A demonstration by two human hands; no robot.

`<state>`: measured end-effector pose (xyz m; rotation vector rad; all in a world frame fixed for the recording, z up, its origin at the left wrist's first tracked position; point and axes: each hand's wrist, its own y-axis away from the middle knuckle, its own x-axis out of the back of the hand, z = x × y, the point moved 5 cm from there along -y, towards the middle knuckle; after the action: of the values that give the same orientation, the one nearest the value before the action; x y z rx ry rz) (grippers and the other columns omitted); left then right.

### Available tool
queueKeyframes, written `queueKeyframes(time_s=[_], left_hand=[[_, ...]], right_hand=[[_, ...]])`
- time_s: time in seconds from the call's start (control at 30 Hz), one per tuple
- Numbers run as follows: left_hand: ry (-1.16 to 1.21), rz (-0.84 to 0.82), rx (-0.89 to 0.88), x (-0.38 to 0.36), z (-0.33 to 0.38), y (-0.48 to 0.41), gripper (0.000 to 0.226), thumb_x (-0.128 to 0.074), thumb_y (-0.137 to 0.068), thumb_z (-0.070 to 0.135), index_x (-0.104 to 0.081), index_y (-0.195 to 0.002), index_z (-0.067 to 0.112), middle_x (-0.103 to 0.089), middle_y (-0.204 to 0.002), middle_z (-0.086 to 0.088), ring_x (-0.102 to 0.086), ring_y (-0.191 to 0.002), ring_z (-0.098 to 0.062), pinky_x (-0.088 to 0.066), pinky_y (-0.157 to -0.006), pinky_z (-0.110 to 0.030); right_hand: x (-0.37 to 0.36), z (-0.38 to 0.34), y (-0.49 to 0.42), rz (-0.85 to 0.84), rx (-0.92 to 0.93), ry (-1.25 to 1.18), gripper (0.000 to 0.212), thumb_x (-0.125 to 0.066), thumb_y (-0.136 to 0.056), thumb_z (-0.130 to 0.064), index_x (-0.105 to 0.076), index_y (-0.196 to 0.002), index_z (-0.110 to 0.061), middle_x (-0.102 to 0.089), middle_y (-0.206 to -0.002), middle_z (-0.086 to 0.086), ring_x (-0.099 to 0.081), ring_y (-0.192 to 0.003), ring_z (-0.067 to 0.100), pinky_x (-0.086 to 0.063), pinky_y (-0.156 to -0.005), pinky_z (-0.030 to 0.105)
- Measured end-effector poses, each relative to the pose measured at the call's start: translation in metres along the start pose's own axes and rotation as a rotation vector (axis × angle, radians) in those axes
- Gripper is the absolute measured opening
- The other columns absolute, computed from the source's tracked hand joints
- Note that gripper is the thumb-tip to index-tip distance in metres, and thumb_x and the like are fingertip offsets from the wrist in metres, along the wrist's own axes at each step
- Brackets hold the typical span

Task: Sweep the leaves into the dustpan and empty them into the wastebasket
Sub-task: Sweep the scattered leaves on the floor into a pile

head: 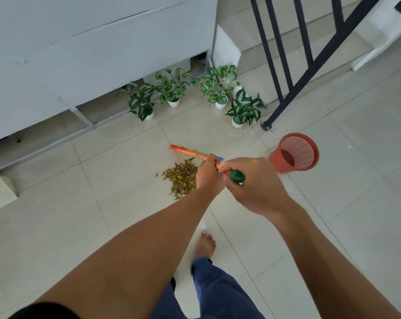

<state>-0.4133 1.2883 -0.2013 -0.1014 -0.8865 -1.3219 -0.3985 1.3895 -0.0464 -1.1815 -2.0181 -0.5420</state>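
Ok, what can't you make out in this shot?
Head view.
Dustpan: nowhere in frame.
Handle: far end motion-blurred, no bristles visible.
Leaves: pile's right edge hidden behind the left hand.
Wastebasket: bottom shadowed, contents unclear.

Soft, even daylight; wide-angle bending at edges, slight blur.

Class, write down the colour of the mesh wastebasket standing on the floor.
The wastebasket is reddish-orange, shown best in the head view.
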Motion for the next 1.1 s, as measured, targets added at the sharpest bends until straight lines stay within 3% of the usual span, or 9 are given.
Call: queueKeyframes(time_s=[0.1,0.27,0.43,0.6,0.7,0.8,0.87,0.97,1.1], left_hand=[[-0.123,-0.086,-0.013,-0.013,-0.012,0.009,0.009,-0.053,-0.091,0.02,-0.044,-0.094,0.021,-0.054,-0.086,0.003,-0.06,-0.087,-0.026,-0.038,-0.059,-0.029],[-0.151,-0.053,-0.05,-0.02,-0.001,0.026,0.012,-0.057,-0.088,0.017,-0.048,-0.095,0.02,-0.063,-0.095,-0.005,-0.056,-0.082,-0.023,-0.038,-0.062,-0.03],[-0.149,-0.121,-0.204,-0.018,0.024,0.031,0.013,-0.057,-0.089,0.016,-0.055,-0.102,0.016,-0.065,-0.096,-0.005,-0.052,-0.081,-0.022,-0.036,-0.064,-0.03],[-0.382,-0.353,-0.316,-0.024,-0.015,0.033,0.016,-0.04,-0.078,0.037,-0.037,-0.067,0.027,-0.053,-0.072,0.007,-0.066,-0.082,-0.024,-0.026,-0.05,-0.026],[-0.403,-0.369,-0.355,-0.013,-0.034,0.045,0.011,-0.043,-0.083,0.034,-0.041,-0.076,0.026,-0.052,-0.074,0.007,-0.062,-0.077,-0.023,-0.026,-0.051,-0.026],[-0.366,-0.318,-0.374,0.003,-0.035,0.067,0.004,-0.056,-0.087,0.021,-0.052,-0.086,0.021,-0.065,-0.082,-0.002,-0.061,-0.079,-0.025,-0.035,-0.057,-0.028],[-0.376,-0.309,-0.406,0.009,-0.029,0.086,0.01,-0.055,-0.088,0.016,-0.059,-0.098,0.016,-0.069,-0.091,-0.006,-0.057,-0.078,-0.025,-0.038,-0.062,-0.029],[-0.353,-0.343,-0.462,0.01,-0.028,0.108,0.016,-0.053,-0.089,0.014,-0.061,-0.102,0.012,-0.068,-0.094,-0.008,-0.06,-0.086,-0.028,-0.04,-0.064,-0.03],[-0.384,-0.458,-0.531,0.011,-0.052,0.123,0.015,-0.055,-0.088,0.016,-0.059,-0.102,0.011,-0.069,-0.093,-0.009,-0.063,-0.09,-0.032,-0.035,-0.065,-0.031]], right_hand=[[-0.009,0.004,0.015,0.033,-0.092,-0.027,0.018,-0.064,-0.08,-0.018,-0.08,-0.088,-0.02,-0.079,-0.086,-0.004,-0.074,-0.076,0.016,-0.06,-0.069,0.034],[0.017,0.008,0.034,0.147,-0.162,-0.083,0.014,-0.069,-0.081,-0.02,-0.081,-0.089,-0.02,-0.077,-0.08,-0.005,-0.071,-0.071,0.014,-0.059,-0.067,0.035],[0.035,-0.006,0.052,0.308,-0.198,0.018,0.011,-0.077,-0.08,-0.01,-0.081,-0.086,-0.018,-0.073,-0.069,-0.007,-0.061,-0.054,0.008,-0.048,-0.054,0.015],[-0.013,-0.035,0.072,0.395,-0.238,0.058,0.007,-0.067,-0.074,-0.014,-0.074,-0.075,-0.013,-0.061,-0.056,-0.007,-0.049,-0.047,0.011,-0.039,-0.049,0.018],[-0.036,-0.047,0.088,0.463,-0.364,-0.031,0.011,-0.064,-0.079,-0.017,-0.07,-0.073,-0.011,-0.065,-0.06,-0.001,-0.058,-0.052,0.016,-0.05,-0.049,0.032],[-0.035,-0.057,0.107,0.581,-0.506,-0.128,0.011,-0.07,-0.081,-0.01,-0.07,-0.072,-0.018,-0.064,-0.058,-0.009,-0.061,-0.056,0.01,-0.044,-0.051,0.012],[-0.028,-0.067,0.123,0.659,-0.556,-0.158,0.01,-0.072,-0.08,-0.008,-0.072,-0.074,-0.016,-0.067,-0.061,-0.009,-0.064,-0.058,0.01,-0.045,-0.052,0.01],[-0.03,-0.088,0.146,0.726,-0.601,-0.153,0.007,-0.072,-0.081,-0.01,-0.072,-0.076,-0.015,-0.07,-0.066,-0.007,-0.068,-0.061,0.014,-0.053,-0.057,0.023],[-0.064,-0.114,0.159,0.731,-0.637,-0.034,0.011,-0.071,-0.08,-0.009,-0.068,-0.071,-0.015,-0.061,-0.056,-0.004,-0.055,-0.054,0.017,-0.044,-0.051,0.028]])
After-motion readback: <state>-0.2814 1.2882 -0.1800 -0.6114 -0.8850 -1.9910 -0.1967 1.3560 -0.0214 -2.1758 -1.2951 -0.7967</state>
